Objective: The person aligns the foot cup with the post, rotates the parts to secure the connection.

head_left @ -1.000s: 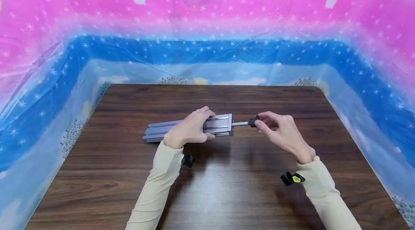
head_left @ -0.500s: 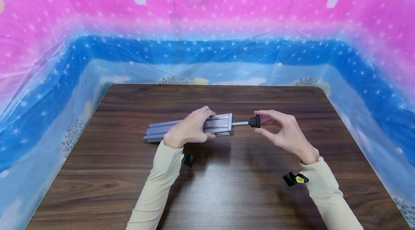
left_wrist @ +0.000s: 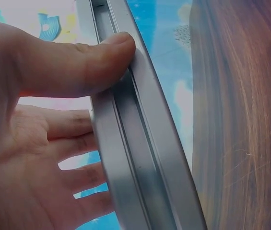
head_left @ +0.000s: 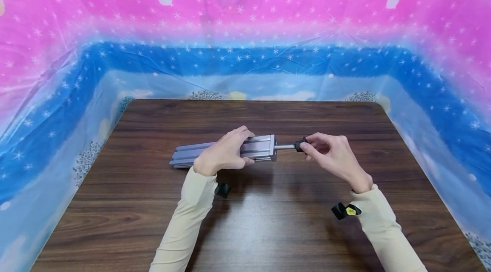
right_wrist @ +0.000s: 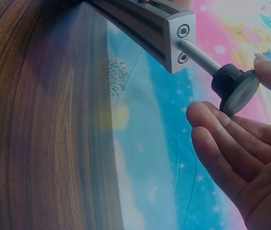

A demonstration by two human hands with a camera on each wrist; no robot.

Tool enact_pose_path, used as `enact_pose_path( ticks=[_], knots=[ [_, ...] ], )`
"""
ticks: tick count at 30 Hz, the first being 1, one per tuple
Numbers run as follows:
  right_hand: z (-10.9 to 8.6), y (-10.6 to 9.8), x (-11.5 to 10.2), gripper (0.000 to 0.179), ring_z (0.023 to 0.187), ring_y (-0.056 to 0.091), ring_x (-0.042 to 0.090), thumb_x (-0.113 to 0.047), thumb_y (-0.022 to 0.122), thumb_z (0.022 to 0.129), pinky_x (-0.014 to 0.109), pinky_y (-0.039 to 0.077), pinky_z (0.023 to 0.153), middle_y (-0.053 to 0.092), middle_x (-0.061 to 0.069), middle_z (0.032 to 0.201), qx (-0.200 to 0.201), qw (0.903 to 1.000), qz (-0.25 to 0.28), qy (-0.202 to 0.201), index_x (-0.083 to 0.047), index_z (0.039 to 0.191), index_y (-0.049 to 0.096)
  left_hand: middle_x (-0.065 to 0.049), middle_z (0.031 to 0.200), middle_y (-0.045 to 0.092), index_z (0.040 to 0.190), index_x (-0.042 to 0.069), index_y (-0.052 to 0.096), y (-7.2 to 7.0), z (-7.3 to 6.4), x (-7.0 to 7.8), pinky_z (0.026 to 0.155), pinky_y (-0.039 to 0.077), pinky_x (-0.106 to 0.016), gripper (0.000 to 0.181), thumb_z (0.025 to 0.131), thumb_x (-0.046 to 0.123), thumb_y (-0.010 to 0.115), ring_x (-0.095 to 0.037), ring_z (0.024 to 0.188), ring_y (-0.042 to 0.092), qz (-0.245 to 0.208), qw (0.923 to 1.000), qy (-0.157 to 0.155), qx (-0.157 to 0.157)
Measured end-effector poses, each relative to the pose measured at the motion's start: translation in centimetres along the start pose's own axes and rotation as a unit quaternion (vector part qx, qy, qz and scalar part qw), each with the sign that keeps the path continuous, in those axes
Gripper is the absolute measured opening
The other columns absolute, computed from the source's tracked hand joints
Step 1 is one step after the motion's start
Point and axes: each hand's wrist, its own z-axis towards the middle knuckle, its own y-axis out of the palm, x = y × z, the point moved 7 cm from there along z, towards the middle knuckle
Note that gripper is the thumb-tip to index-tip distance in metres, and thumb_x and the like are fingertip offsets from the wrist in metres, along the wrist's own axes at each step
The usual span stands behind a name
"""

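One bar (head_left: 258,147) fills left hand (head_left: 225,152), foot (right_wrist: 240,94) seemingly in right hand (head_left: 336,156).

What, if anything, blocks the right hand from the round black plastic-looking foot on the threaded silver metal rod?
Nothing visible: the right hand pinches the foot. Between the foot and the rectangular metal end plate of the grooved silver metal bar is only the rod; the left hand grips the bar, clear of the rod.

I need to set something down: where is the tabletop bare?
Bare tabletop lies left of the left sleeve, right of the right sleeve, between them, and behind the metal profile toward the far edge. Mid-table is crowded: the left hand grips the profile and the right hand pinches the black knob.
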Motion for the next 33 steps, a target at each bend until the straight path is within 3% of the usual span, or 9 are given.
enact_pose_path(
  ticks=[4,9,11,15,22,27,33],
  knots=[
    [0.0,0.0,0.0,0.031,0.072,0.071,0.005,-0.028,0.070,0.096,0.024,0.055,0.063,0.077,0.001,0.087,-0.003,0.9999,-0.009,-0.005,-0.012,0.122,0.069,-0.009,0.118,0.060,0.129,0.000,0.059,0.0,0.0,0.0,0.087,0.049,-0.037,0.057,0.081,0.021,0.081,-0.023,0.096,0.056,0.001,1.0000,0.000,0.001],
    [-0.3,-0.2,-1.0,0.064,0.096,0.071,0.009,-0.014,0.083,0.084,0.024,0.057,0.084,0.070,-0.001,0.120,-0.008,0.9972,0.005,-0.074,-0.020,0.142,0.056,-0.009,0.118,0.060,0.129,0.000,0.060,-0.1,0.0,0.0,0.086,0.049,-0.037,0.056,0.081,0.021,0.081,-0.023,0.095,0.055,0.005,1.0000,0.005,0.003],
    [-0.4,-0.2,-1.4,0.066,0.098,0.071,0.011,-0.007,0.084,0.081,0.025,0.057,0.086,0.068,0.000,0.123,-0.013,0.9949,0.021,-0.098,-0.018,0.140,0.058,-0.009,0.118,0.060,0.129,0.000,0.060,-0.1,0.0,0.0,0.086,0.048,-0.037,0.056,0.081,0.020,0.081,-0.023,0.095,0.055,0.006,1.0000,0.005,0.004],
    [-0.3,-0.3,-1.7,0.060,0.092,0.073,0.014,0.000,0.084,0.079,0.026,0.058,0.084,0.072,0.002,0.114,-0.006,0.9929,0.035,-0.113,-0.012,0.134,0.063,-0.009,0.118,0.060,0.129,0.000,0.060,-0.1,0.0,-0.1,0.085,0.048,-0.036,0.056,0.081,0.020,0.081,-0.022,0.094,0.055,0.003,1.0000,0.002,0.003],
    [0.0,-0.3,-1.2,0.041,0.082,0.072,0.007,-0.009,0.080,0.086,0.026,0.058,0.077,0.077,0.001,0.100,0.004,0.9974,0.008,-0.072,-0.011,0.125,0.069,-0.009,0.117,0.060,0.129,0.000,0.060,-0.2,-0.2,0.0,0.084,0.048,-0.035,0.056,0.081,0.019,0.081,-0.022,0.093,0.054,-0.005,1.0000,0.003,0.003],
    [-0.1,0.0,-0.4,0.021,0.070,0.070,0.004,-0.018,0.073,0.093,0.023,0.056,0.062,0.076,0.001,0.084,-0.002,0.9997,0.003,-0.024,-0.008,0.112,0.073,-0.007,0.112,0.059,0.126,0.001,0.061,-0.1,-0.2,0.0,0.084,0.047,-0.034,0.052,0.080,0.018,0.079,-0.021,0.092,0.053,-0.006,0.9999,0.010,0.003],
    [0.0,0.5,-0.1,0.020,0.062,0.069,0.004,-0.030,0.065,0.099,0.024,0.053,0.057,0.074,-0.005,0.075,-0.005,0.9999,0.001,0.016,-0.012,0.103,0.075,-0.006,0.111,0.059,0.127,0.003,0.061,0.1,-0.4,-0.2,0.084,0.046,-0.034,0.052,0.081,0.020,0.080,-0.021,0.092,0.053,-0.010,0.9999,0.008,0.004]
  ],
)
